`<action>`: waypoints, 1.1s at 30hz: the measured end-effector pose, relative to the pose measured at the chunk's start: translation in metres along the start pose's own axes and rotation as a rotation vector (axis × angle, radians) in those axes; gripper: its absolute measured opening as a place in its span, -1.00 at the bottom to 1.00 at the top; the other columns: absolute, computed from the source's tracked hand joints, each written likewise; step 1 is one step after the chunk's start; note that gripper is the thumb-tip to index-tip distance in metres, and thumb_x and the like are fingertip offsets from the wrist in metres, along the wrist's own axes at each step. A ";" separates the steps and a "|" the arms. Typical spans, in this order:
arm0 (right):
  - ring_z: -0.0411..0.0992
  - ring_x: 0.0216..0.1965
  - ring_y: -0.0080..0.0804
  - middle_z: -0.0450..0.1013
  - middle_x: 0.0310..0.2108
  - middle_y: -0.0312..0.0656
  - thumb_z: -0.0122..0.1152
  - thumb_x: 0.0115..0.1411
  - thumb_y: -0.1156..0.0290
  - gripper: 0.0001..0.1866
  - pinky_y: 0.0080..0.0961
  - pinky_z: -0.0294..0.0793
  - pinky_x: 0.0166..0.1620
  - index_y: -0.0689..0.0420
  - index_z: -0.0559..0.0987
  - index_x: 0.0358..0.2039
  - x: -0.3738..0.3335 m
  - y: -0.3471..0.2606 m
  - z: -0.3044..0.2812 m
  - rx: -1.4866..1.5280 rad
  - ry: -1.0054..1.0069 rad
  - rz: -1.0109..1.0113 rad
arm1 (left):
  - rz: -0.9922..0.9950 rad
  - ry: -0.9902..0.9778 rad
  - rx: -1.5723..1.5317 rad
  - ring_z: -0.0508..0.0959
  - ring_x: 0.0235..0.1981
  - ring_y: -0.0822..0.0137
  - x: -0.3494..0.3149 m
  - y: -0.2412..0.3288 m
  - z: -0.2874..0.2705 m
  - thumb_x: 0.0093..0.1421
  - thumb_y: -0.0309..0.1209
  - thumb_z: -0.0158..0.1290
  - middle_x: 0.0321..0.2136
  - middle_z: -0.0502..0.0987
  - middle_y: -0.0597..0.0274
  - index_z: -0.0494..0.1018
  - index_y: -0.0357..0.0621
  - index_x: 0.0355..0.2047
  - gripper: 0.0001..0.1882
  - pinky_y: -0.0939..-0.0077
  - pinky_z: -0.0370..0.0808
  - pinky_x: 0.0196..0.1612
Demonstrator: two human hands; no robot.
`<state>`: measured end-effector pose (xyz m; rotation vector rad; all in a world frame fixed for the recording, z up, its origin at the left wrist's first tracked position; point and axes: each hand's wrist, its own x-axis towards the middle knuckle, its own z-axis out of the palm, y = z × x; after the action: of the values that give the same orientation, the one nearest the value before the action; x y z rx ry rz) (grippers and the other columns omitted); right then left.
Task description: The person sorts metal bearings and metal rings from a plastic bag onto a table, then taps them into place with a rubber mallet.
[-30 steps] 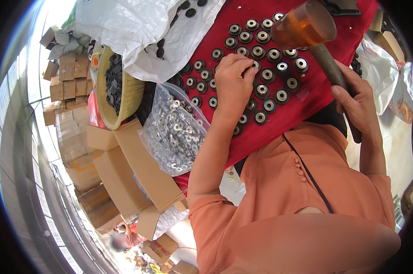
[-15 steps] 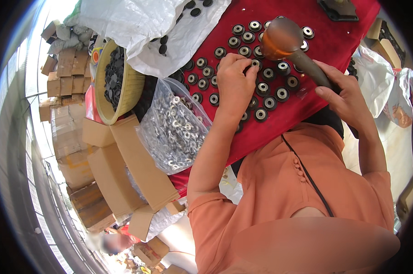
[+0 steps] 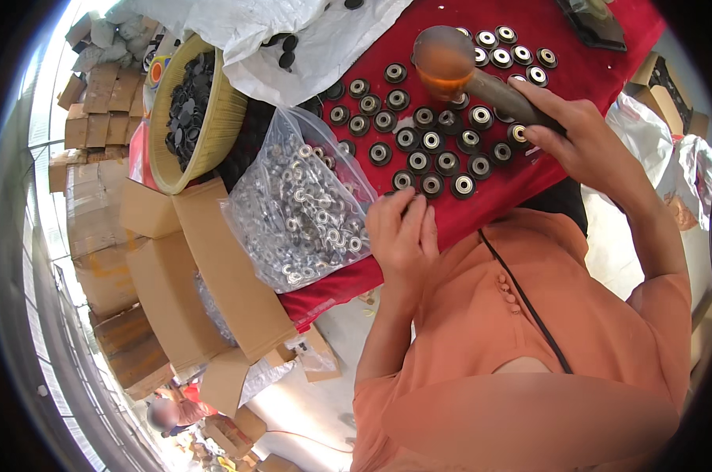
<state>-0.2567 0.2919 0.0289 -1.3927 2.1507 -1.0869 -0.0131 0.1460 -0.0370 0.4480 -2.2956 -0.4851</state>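
A mallet [image 3: 482, 79] with an orange-brown head and a dark handle is gripped in the right hand [image 3: 584, 141], the fingers being wrapped firmly around the handle's lower end. The long axis of the mallet runs from the hand up and to the left across the picture, so that the head [image 3: 444, 57] is held over the upper rows of small black wheels with silver bearing centres [image 3: 431, 141], which are laid out flat on a red cloth [image 3: 576, 47]. Whether the head touches a wheel or is held just above cannot be told. The left hand [image 3: 403, 232] is placed at the near edge of the cloth, fingers curled together with the tips at the nearest row of wheels [image 3: 431, 185]; a wheel may be pinched there, but this is hidden by the fingers, so the grasp cannot be confirmed. The nearest row is therefore closer to the left hand, while the mallet head lies beyond it, up and slightly to the right of that hand. A clear plastic bag [image 3: 301, 212] filled with silver bearings is set just left of the left hand, partly on the cloth. Farther left, a yellow basket [image 3: 214, 134] holding black discs is seen, with a white sack [image 3: 293, 39] above it and brown cardboard boxes [image 3: 206, 275] stacked below and beside the table edge.
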 end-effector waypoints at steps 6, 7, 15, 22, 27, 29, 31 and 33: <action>0.40 -0.51 -0.09 0.46 -0.41 0.11 0.22 0.20 0.43 -0.42 -0.34 0.40 -0.33 0.12 0.34 0.25 -0.018 -0.009 0.011 -0.024 -0.087 -0.021 | 0.022 0.054 0.021 0.50 -0.15 -0.01 -0.015 -0.005 0.003 -0.01 -0.57 0.25 -0.16 0.53 0.05 0.57 -0.29 -0.29 -0.78 0.09 0.41 0.00; 0.39 -0.51 -0.11 0.46 -0.43 0.11 0.23 0.20 0.44 -0.43 -0.35 0.39 -0.33 0.12 0.36 0.24 -0.018 -0.015 0.004 -0.070 -0.143 0.134 | 0.017 0.069 0.001 0.50 -0.15 0.00 -0.013 -0.005 0.004 0.00 -0.56 0.25 -0.17 0.54 0.05 0.58 -0.29 -0.31 -0.80 0.12 0.42 -0.01; 0.39 -0.54 -0.24 0.46 -0.49 0.03 0.24 0.19 0.48 -0.45 -0.39 0.39 -0.35 0.13 0.40 0.21 -0.013 -0.025 -0.006 0.037 0.016 -0.065 | 0.026 0.046 0.008 0.51 -0.15 -0.01 -0.018 -0.007 0.004 0.00 -0.58 0.24 -0.17 0.52 0.04 0.55 -0.30 -0.29 -0.78 0.00 0.42 0.02; 0.43 -0.52 -0.28 0.48 -0.48 0.00 0.22 0.21 0.42 -0.45 -0.43 0.42 -0.32 0.14 0.38 0.23 -0.012 -0.022 -0.003 0.003 0.019 -0.049 | 0.021 0.058 0.005 0.51 -0.18 0.02 -0.017 -0.006 0.004 -0.01 -0.56 0.24 -0.20 0.54 0.09 0.58 -0.26 -0.32 -0.81 0.03 0.41 0.03; 0.48 -0.47 -0.30 0.50 -0.47 -0.03 0.23 0.20 0.42 -0.43 -0.47 0.44 -0.29 0.15 0.38 0.23 -0.013 -0.020 -0.004 -0.012 -0.010 0.075 | 0.011 0.055 0.008 0.52 -0.16 0.06 -0.016 -0.003 0.002 0.00 -0.54 0.24 -0.18 0.55 0.11 0.56 -0.24 -0.31 -0.79 -0.01 0.37 0.08; 0.48 -0.45 -0.39 0.54 -0.45 -0.10 0.23 0.21 0.40 -0.43 -0.46 0.45 -0.28 0.14 0.38 0.24 -0.015 -0.014 -0.003 0.008 -0.004 0.090 | 0.001 0.051 0.011 0.52 -0.16 0.07 -0.006 0.003 -0.001 0.00 -0.53 0.24 -0.18 0.55 0.13 0.57 -0.22 -0.30 -0.80 -0.02 0.35 0.09; 0.46 -0.46 -0.45 0.55 -0.44 -0.15 0.24 0.22 0.37 -0.43 -0.48 0.44 -0.31 0.12 0.38 0.24 -0.020 -0.012 0.000 0.046 0.044 0.108 | -0.020 0.083 0.011 0.49 -0.21 0.12 0.021 0.015 0.003 -0.02 -0.49 0.25 -0.22 0.53 0.20 0.57 -0.19 -0.33 -0.80 0.05 0.32 0.06; 0.44 -0.46 -0.51 0.55 -0.43 -0.20 0.25 0.23 0.34 -0.43 -0.50 0.43 -0.33 0.10 0.39 0.24 -0.024 -0.014 0.001 0.090 0.091 0.122 | -0.022 0.046 0.023 0.47 -0.22 0.14 0.054 0.021 0.010 -0.04 -0.48 0.27 -0.26 0.51 0.22 0.57 -0.18 -0.34 -0.79 0.10 0.31 0.02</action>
<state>-0.2367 0.3093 0.0369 -1.1768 2.1889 -1.2058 -0.0601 0.1419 -0.0023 0.4910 -2.2565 -0.4547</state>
